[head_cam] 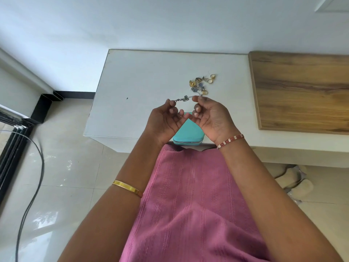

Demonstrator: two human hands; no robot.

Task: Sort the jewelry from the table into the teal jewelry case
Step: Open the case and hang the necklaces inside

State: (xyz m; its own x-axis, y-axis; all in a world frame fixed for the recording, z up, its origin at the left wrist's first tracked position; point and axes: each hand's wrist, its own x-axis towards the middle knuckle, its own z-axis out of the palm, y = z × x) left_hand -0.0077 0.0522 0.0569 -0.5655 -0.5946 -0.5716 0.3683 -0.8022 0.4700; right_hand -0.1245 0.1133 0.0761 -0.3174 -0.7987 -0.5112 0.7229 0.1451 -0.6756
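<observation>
Landmark for all positions: teal jewelry case (pixel 188 134), lid down, lying at the near edge of the white counter (pixel 132 87).

Far left of the case: black cable (pixel 35 171) curving over the tiled floor (pixel 75 167); dark window frame (pixel 11 148) at the picture's left edge.

Left of the case, on the forearm: plain gold bangle (pixel 127 188).

Just above the case's left part: left hand (pixel 164 118), palm toward the camera, fingers curled, thumb and forefinger pinching one end of a thin silver chain (pixel 184 99).

Directly beyond the case: the chain is stretched between both hands, clear of the counter, with a small charm or clasp at its middle. Detail too small to tell more.

Just above the case's right part: right hand (pixel 211 118), palm also toward the camera, fingertips pinching the chain's other end. The two hands touch or nearly touch at the little fingers, hiding the case's far end. A red and silver bracelet (pixel 230 141) sits on the right wrist.

Beyond the case and slightly right: loose jewelry pile (pixel 202 85) on the counter, with a gold flower piece, blue pieces and several gold rings. Individual items not separable.

Far right of the case: wooden board (pixel 302 91) lying on the counter.

Below the case: pink garment (pixel 188 205) of the person.
</observation>
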